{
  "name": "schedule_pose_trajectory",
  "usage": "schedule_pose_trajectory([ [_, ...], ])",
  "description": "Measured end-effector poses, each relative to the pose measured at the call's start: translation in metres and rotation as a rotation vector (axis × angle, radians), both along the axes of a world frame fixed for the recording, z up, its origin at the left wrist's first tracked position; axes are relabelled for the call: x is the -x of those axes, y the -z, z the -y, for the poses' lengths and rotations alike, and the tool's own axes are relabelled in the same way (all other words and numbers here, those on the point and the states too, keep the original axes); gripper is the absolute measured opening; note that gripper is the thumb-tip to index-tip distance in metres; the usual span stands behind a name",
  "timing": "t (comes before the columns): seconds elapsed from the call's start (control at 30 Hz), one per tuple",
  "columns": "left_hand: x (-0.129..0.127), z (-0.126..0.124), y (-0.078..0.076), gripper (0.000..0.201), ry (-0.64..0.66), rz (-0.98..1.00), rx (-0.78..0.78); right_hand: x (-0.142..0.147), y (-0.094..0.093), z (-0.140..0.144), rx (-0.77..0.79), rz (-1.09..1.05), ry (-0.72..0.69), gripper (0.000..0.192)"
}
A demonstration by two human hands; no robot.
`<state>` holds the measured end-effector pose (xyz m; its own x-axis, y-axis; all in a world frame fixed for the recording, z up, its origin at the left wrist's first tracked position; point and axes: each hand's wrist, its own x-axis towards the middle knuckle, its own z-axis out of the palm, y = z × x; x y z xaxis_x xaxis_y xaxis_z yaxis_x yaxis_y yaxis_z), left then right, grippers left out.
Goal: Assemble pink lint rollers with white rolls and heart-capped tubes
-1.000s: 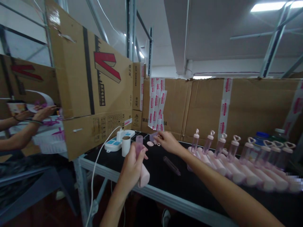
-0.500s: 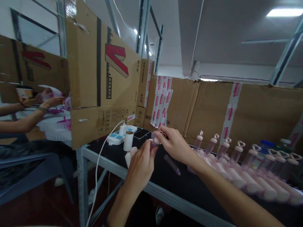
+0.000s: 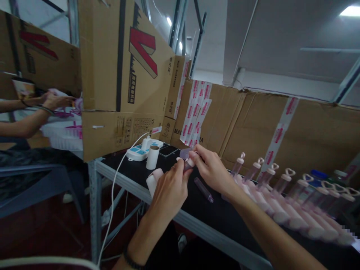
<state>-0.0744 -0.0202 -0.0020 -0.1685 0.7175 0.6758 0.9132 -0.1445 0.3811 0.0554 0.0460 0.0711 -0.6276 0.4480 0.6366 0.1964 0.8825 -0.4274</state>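
On the big cardboard box (image 3: 123, 71) at the left a red slanted mark is printed above a black column of characters too small to read; the box wall (image 3: 281, 131) along the far edge shows only the letters "MA" beside strips of white tape with pink print (image 3: 197, 112), whose wording is blurred. Over the black table (image 3: 213, 221), the left hand (image 3: 168, 191) is wrapped around a pink bottle (image 3: 154, 180), its pale base poking out to the left. The right hand (image 3: 209, 168) pinches a small white cap (image 3: 189, 162) at the bottle's neck, fingers narrow. A loose clear tube (image 3: 204, 189) lies just right of the hands. Farther right a row of capped bottles (image 3: 281, 183) stands and lies along the table; what they contain cannot be told. A white power strip (image 3: 140, 152) sits far left, a paper roll (image 3: 152, 157) beside it.
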Motion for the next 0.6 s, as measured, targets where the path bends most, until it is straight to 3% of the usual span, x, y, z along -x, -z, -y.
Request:
schedule_pose_trajectory([
  [0.2,0.002,0.003,-0.001,0.029,0.105,0.085,0.03,-0.008,-0.004,-0.001,-0.015,0.006,-0.081,0.025],
  [0.37,0.001,0.005,-0.004,0.036,0.282,0.271,0.073,-0.016,-0.001,-0.003,-0.003,0.014,-0.145,0.024],
  [0.6,0.0,0.008,-0.005,0.036,0.494,0.465,0.097,-0.023,0.003,-0.002,-0.03,0.033,-0.123,0.025],
])
